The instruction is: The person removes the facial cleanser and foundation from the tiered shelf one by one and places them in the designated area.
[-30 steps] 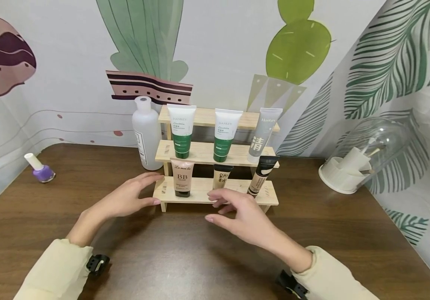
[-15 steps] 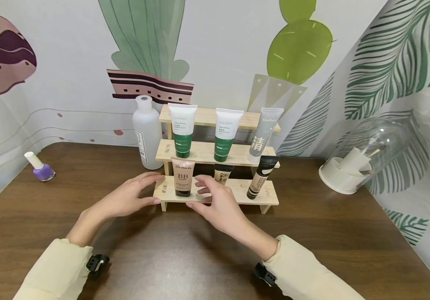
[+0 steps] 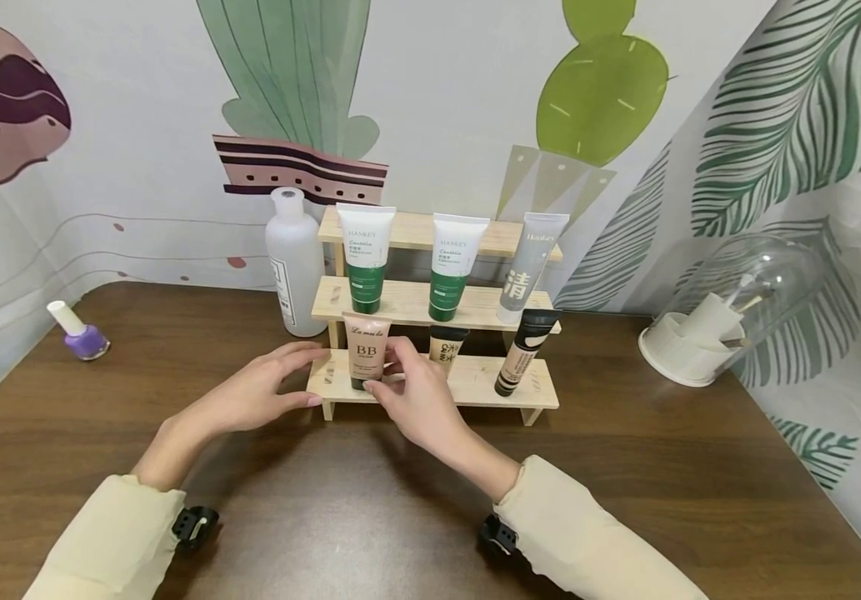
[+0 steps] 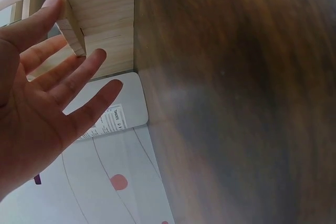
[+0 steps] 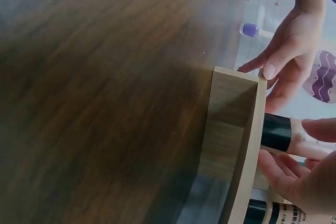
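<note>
A pink BB cream tube (image 3: pixel 367 343) stands cap-down at the left of the lowest tier of a three-tier wooden shelf (image 3: pixel 478 382). My right hand (image 3: pixel 424 398) pinches its lower right side, with the thumb across the front near the dark cap. In the right wrist view, the fingertips reach the tier's edge beside the tube's black cap (image 5: pixel 276 132). My left hand (image 3: pixel 261 393) is at the shelf's left end, its fingers spread and holding nothing. The left wrist view has the thumb tip against the tier's edge. Behind my right hand, a small beige tube (image 3: pixel 445 346) is partly hidden.
A beige tube with a black cap (image 3: pixel 523 354) leans at the lower right. On the middle tier stand two white-green tubes (image 3: pixel 366 258) and a grey tube (image 3: pixel 533 267). A white bottle (image 3: pixel 295 267) stands left, nail polish (image 3: pixel 79 332) far left, a glass-domed lamp (image 3: pixel 700 337) right.
My right hand has moved left from in front of the small beige tube to the BB cream tube and closed on it. My left hand has stayed at the shelf's left end.
</note>
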Action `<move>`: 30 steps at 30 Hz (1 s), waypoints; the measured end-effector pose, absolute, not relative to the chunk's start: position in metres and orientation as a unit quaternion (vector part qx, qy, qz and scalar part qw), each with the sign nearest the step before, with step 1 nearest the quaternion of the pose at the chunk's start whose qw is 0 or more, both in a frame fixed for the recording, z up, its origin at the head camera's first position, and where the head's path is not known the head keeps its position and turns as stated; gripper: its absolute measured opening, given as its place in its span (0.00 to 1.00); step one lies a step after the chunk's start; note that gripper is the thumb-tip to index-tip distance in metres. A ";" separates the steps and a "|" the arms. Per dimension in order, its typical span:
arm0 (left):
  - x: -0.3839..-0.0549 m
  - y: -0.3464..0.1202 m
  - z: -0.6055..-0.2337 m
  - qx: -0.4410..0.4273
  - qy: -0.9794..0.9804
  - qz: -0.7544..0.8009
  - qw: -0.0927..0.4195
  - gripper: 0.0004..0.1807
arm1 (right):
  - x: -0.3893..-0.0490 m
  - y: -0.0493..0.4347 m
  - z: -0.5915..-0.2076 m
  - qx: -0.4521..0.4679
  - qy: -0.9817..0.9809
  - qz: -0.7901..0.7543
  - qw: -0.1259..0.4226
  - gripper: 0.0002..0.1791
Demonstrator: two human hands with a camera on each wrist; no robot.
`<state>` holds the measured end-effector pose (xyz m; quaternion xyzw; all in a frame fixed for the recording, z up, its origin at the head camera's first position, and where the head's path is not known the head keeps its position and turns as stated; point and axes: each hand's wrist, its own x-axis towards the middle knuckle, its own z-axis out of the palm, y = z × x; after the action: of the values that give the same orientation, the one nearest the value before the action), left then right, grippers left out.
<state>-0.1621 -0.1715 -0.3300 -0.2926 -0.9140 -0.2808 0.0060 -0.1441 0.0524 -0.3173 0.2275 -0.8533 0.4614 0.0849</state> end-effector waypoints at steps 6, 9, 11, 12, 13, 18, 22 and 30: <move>-0.161 -0.171 -0.328 -0.287 -0.916 -0.280 -0.004 0.30 | -0.147 0.051 -0.320 0.229 -0.857 0.446 0.115 0.15; -0.161 -0.171 -0.328 -0.289 -0.915 -0.280 -0.003 0.30 | -0.146 0.052 -0.321 0.238 -0.852 0.452 0.116 0.15; -0.161 -0.171 -0.329 -0.292 -0.915 -0.280 0.000 0.30 | -0.145 0.053 -0.321 0.248 -0.848 0.455 0.112 0.15; -0.161 -0.171 -0.329 -0.293 -0.914 -0.280 0.002 0.30 | -0.143 0.055 -0.321 0.254 -0.846 0.456 0.108 0.15; -0.161 -0.171 -0.329 -0.294 -0.914 -0.280 0.003 0.30 | -0.142 0.056 -0.320 0.262 -0.843 0.458 0.102 0.15; -0.161 -0.170 -0.329 -0.294 -0.915 -0.277 0.004 0.30 | -0.134 0.071 -0.318 0.302 -0.829 0.468 0.054 0.15; -0.161 -0.171 -0.329 -0.293 -0.917 -0.273 -0.001 0.30 | -0.128 0.091 -0.316 0.319 -0.824 0.468 0.012 0.16; -0.160 -0.172 -0.329 -0.291 -0.919 -0.266 -0.005 0.31 | -0.123 0.146 -0.310 0.339 -0.820 0.457 -0.057 0.15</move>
<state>-0.1599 -0.1719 -0.3293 -0.2908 -0.9189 -0.2664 -0.0051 -0.1231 0.1461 -0.3096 0.3393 -0.8200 0.4574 -0.0568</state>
